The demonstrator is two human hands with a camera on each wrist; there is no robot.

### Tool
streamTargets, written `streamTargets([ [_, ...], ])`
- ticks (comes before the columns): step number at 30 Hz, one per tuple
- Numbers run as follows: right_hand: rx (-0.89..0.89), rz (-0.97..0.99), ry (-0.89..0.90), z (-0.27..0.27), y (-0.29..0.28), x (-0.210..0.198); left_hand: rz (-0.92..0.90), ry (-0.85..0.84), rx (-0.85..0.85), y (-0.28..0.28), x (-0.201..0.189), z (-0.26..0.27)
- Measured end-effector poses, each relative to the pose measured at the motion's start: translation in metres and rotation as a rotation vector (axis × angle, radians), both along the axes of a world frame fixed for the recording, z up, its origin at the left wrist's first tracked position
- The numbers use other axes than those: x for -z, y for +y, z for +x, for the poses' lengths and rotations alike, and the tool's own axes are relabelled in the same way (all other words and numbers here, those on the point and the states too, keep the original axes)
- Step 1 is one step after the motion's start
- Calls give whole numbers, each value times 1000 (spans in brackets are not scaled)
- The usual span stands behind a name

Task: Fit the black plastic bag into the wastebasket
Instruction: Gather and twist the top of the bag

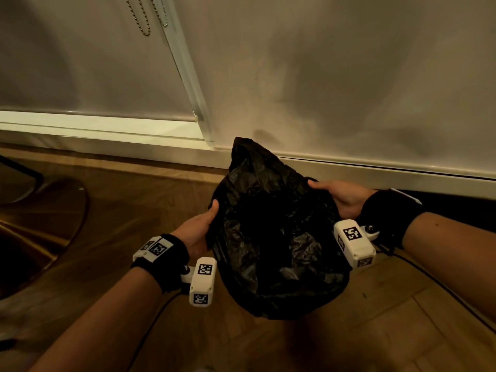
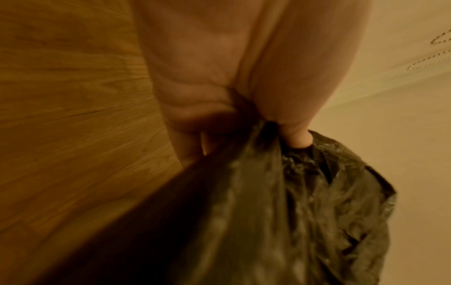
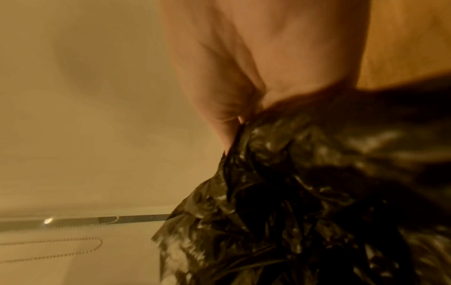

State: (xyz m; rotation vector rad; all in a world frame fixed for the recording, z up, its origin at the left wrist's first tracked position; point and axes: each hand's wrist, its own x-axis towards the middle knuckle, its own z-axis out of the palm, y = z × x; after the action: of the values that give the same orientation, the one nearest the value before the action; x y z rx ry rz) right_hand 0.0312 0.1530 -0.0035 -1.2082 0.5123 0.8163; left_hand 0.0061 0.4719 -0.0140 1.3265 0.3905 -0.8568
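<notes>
The left hand [image 1: 197, 229] and right hand [image 1: 339, 196] are each pinching opposite edges of the black bag [image 1: 273, 237], spreading it above the floor [image 1: 134, 200], probably over the unseen wastebasket, needing the rim folded down next.

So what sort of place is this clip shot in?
Probably a room in a home or office: wood-pattern floor, white skirting board along a plain wall, and a roller blind with bead chain.
</notes>
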Motion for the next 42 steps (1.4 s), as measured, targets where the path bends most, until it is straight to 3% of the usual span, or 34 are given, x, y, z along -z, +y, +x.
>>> streamTargets([
  [7, -117, 92, -64, 8, 7, 0, 81, -5, 23, -8, 7, 1],
  [12, -136, 122, -113, 14, 7, 0, 89, -272, -6, -3, -4, 17],
  [18, -146, 17, -232, 19, 8, 3, 385, -541, 289, -12, -17, 38],
  [21, -128, -132, -292, 19, 10, 6, 430, -409, 254, -23, -14, 50],
  [24, -68, -134, -167, 18, 7, 9, 336, -181, 139, -34, -15, 56],
  [27, -78, -30, -54, 14, 5, 6, 404, -192, 369, -39, -23, 51],
  [31, -313, -72, -88, 1, 6, 5, 579, -274, 581, -37, -22, 36],
  [33, -331, -115, -110, -7, 7, 5, 535, -261, 548, -36, -18, 31],
  [37, -289, -50, -46, -16, 9, 9, 258, -192, 379, -45, -11, 27],
  [42, -223, 11, 11, -22, 14, 14, 217, -138, 371, -61, -10, 32],
])
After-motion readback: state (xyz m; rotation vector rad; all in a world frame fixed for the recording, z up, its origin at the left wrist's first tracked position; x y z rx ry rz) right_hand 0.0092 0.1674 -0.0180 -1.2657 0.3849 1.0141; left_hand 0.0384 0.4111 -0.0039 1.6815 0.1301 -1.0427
